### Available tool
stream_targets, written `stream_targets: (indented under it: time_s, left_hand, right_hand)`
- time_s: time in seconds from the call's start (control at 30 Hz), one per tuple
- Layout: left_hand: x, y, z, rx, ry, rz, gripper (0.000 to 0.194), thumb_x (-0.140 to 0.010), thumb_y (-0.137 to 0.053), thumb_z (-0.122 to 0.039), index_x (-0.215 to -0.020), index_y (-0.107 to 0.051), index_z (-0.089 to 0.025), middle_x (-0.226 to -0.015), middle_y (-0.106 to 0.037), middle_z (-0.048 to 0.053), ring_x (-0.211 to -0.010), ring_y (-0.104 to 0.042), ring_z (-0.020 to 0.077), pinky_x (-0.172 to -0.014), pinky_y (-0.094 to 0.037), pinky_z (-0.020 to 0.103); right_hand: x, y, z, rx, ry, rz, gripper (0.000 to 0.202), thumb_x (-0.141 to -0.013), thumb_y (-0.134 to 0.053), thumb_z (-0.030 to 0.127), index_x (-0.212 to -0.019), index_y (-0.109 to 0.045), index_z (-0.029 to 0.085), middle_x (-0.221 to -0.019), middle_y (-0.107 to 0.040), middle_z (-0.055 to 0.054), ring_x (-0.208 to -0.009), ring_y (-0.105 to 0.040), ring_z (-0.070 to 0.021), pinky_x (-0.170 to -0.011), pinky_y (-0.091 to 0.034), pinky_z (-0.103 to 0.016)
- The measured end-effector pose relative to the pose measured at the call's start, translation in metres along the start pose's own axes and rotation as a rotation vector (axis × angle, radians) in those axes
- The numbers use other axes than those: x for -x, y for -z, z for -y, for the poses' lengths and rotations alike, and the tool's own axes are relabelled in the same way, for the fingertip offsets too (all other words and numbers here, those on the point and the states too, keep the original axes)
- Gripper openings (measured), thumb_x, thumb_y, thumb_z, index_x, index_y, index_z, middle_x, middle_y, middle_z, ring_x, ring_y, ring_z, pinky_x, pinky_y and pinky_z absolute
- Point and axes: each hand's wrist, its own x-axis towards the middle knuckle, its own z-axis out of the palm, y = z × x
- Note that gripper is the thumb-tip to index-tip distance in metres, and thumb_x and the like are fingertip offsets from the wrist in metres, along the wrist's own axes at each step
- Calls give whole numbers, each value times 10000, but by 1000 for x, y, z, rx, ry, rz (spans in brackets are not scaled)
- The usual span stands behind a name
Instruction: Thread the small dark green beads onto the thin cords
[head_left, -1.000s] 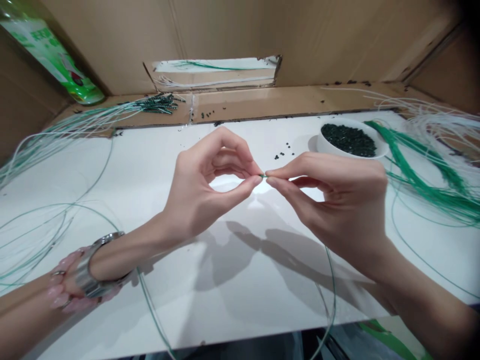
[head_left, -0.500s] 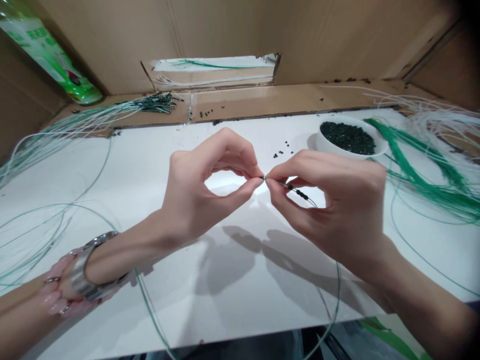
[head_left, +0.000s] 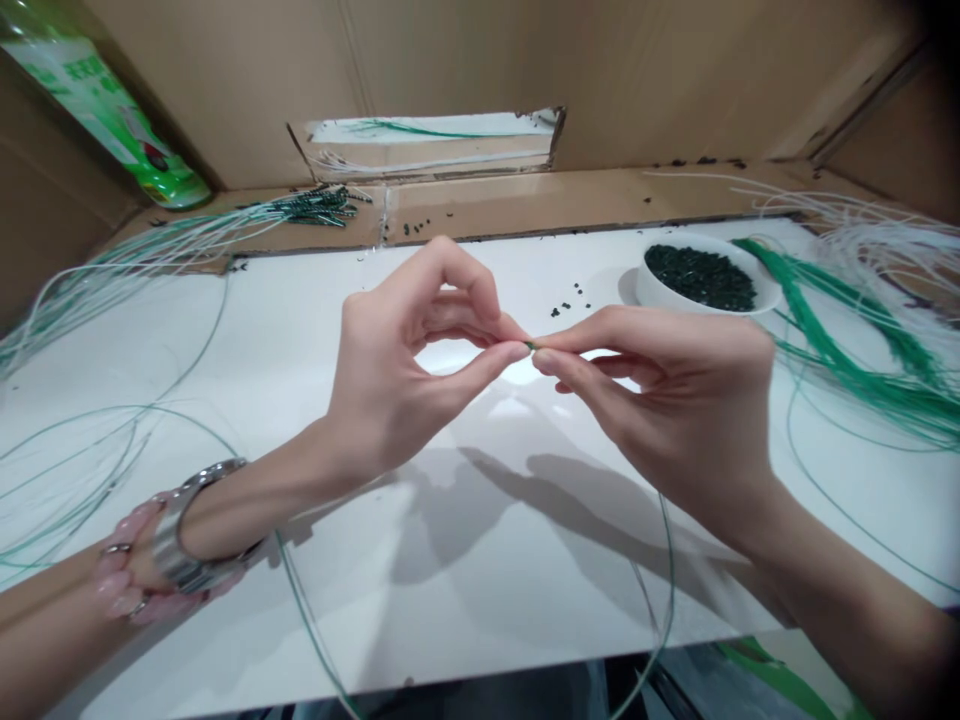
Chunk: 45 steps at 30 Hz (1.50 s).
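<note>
Above the white board, my two hands meet fingertip to fingertip. My left hand pinches with thumb and forefinger at a tiny bit of green thread. My right hand pinches the same spot from the other side, thumb below and forefinger above. Fingers hide most of what is held, and no beads show there. Long green and clear strands loop down past the board's front edge. Behind my right hand stands a white bowl filled with small dark green beads.
Loose beads lie behind the hands. Beaded strands rest at the back left near a green-labelled bottle. Green thread bundles and white strands spread at right. Cardboard walls enclose the back, with a slot.
My right fingers have straightened and flattened against the left fingertips. The short run of dark beads seen under my right hand is now hidden. The view shifted slightly.
</note>
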Motion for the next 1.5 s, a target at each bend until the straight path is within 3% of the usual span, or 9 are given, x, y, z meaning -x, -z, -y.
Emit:
stream_targets:
  time_s: [0.17, 0.47, 0.67, 0.8, 0.93, 1.1, 1.3, 1.4, 1.5]
  left_hand:
    - [1, -1, -2, 21, 24, 7, 255, -693, -702, -73, -759, -497, -211, -674, -618, -77, -710, -681, 124, -690, -574, 257]
    - [-3, 6, 2, -29, -9, 70, 210, -698, -719, -126, -764, -534, -199, -687, -619, -58, -695, -685, 133, -658, -578, 241]
    - [-4, 5, 5, -155, -97, 97, 206, -711, -697, -130, -751, -506, -199, -666, -607, -57, -636, -656, 103, -617, -564, 212]
    - [-7, 2, 9, -228, -155, 97, 189, -720, -697, -189, -748, -511, -206, -626, -573, -60, -621, -625, 96, -619, -549, 218]
    - [-17, -4, 8, -197, -81, 121, 175, -732, -688, -226, -751, -515, -211, -664, -584, -41, -648, -624, 112, -673, -549, 254]
    - [-43, -20, 7, -55, -39, 187, 199, -711, -710, -224, -780, -524, -206, -692, -604, -16, -701, -642, 149, -697, -536, 291]
    - [-72, -36, 44, -162, 11, 320, 215, -789, -617, -341, -908, -611, -162, -848, -662, 50, -789, -618, 154, -660, -468, 251]
    - [-71, -41, 69, -353, 39, 500, 216, -817, -563, -336, -861, -654, -145, -870, -661, 66, -771, -580, 155, -693, -433, 272]
    - [-65, -46, 84, -456, 82, 541, 143, -770, -602, -276, -790, -648, -142, -852, -634, 70, -751, -542, 165, -706, -396, 295]
  right_hand:
    - [1, 0, 2, -32, -7, -49, 86, -748, -689, 110, -743, -626, 169, -688, -654, 42, -588, -579, -53, -518, -479, -146]
    - [-1, 0, -5, -114, -51, 14, 27, -773, -682, 168, -784, -660, 178, -725, -687, 31, -625, -618, -71, -578, -535, -168]
    - [-3, -1, -5, 56, 76, 47, 65, -758, -626, 118, -712, -635, 163, -656, -671, 23, -578, -592, -85, -533, -510, -197]
    - [-5, 0, -7, 136, -48, 55, 61, -692, -625, 118, -667, -596, 166, -619, -623, 29, -587, -571, -96, -518, -479, -203]
    - [-9, 6, -14, 134, -141, 101, 36, -700, -636, 169, -736, -636, 172, -711, -662, 21, -659, -603, -115, -543, -486, -214]
    - [-17, 17, -23, 17, -149, -40, 89, -778, -604, 181, -711, -662, 169, -703, -682, -13, -644, -624, -123, -501, -482, -201]
    - [-24, 24, -41, 29, -181, -183, 60, -725, -625, 147, -668, -630, 162, -651, -654, -16, -610, -619, -129, -444, -438, -195]
    - [-25, 22, -47, -12, -189, -196, 63, -714, -604, 114, -669, -614, 156, -636, -646, -10, -598, -613, -119, -464, -447, -197]
    - [-24, 21, -48, -52, -187, -178, 72, -721, -585, 107, -672, -607, 154, -641, -645, -4, -609, -611, -113, -512, -465, -214]
